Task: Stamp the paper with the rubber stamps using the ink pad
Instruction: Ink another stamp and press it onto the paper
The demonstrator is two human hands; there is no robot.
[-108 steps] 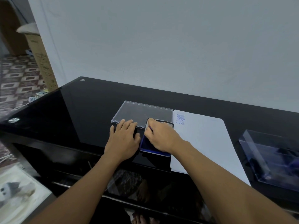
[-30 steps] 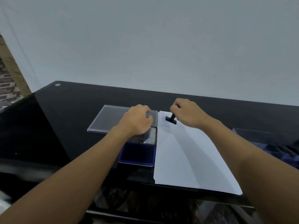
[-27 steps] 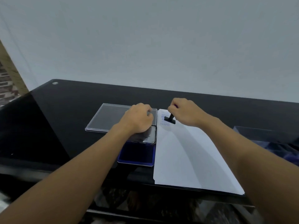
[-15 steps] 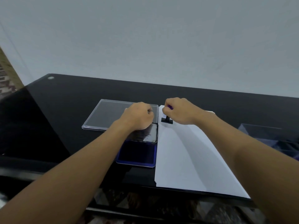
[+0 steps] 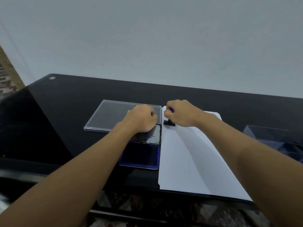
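A white paper sheet (image 5: 190,161) lies on the black glass table (image 5: 65,112), right of centre. My right hand (image 5: 179,113) grips a small black rubber stamp (image 5: 169,122) by its handle, and the stamp's base sits flat on the paper's far left corner. Just left of the paper is the open blue ink pad (image 5: 139,156) with its raised lid (image 5: 151,136). My left hand (image 5: 141,119) rests with curled fingers on that lid. Earlier stamp marks are hidden under my right hand.
A clear flat plastic lid (image 5: 111,115) lies behind the ink pad. A clear plastic box (image 5: 275,140) stands at the right edge of the table. The wall rises just behind the table; the table's near edge runs below the paper.
My right hand carried the stamp from the ink pad to the paper's far left corner and lowered it until its base sat flat. My left hand's fingers curled on the ink pad lid.
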